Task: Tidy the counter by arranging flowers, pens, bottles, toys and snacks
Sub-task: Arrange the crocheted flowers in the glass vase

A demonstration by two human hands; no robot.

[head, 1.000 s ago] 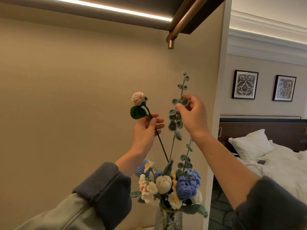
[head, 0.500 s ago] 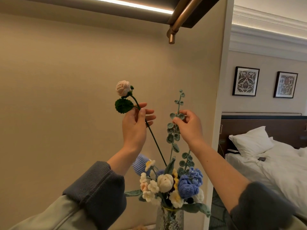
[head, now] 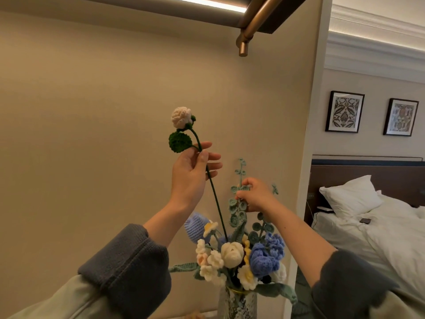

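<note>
A: Where are our hands?
B: Our left hand (head: 190, 173) pinches the rose (head: 181, 117) stem, bloom above it; our right hand (head: 255, 195) pinches a sprig (head: 236, 208). Both stems run down into the bouquet (head: 232, 254) below them.

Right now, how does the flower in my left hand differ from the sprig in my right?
The cream rose has one bloom and one dark green leaf; the sprig has many small teal leaves, no bloom. The rose tops out higher than the sprig. Both look crocheted and lead down into the bouquet.
</note>
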